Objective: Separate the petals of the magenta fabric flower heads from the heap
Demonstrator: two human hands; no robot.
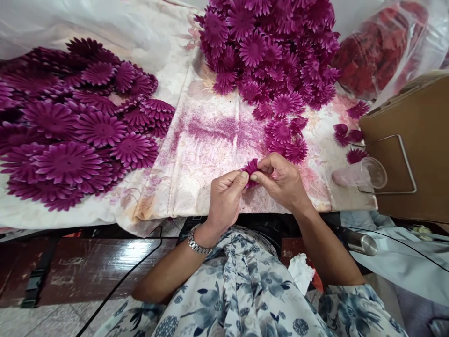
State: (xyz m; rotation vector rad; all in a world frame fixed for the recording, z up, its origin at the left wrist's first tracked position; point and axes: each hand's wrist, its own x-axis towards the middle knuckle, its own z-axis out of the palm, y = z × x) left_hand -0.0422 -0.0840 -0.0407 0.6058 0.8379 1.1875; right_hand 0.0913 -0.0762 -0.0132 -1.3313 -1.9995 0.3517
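Note:
Between my two hands, just above the front part of the cloth-covered table, is a small purple fabric flower (251,168). My left hand (228,192) pinches its left side between thumb and fingers. On its other side, my right hand (282,180) grips the petals the same way. Fingers cover part of the flower. Several loose purple flowers (280,131) lie just beyond my right hand, at the foot of a tall heap of similar flowers (266,51). Stacks of larger, flat purple petal pieces (70,161) spread over the left side of the table.
Purple dust marks the patterned tablecloth (196,173). At the right, a clear plastic cup (361,174) lies on its side by a cardboard box (410,150) and a bent metal wire frame (416,180). Behind them is a clear bag of red pieces (379,51).

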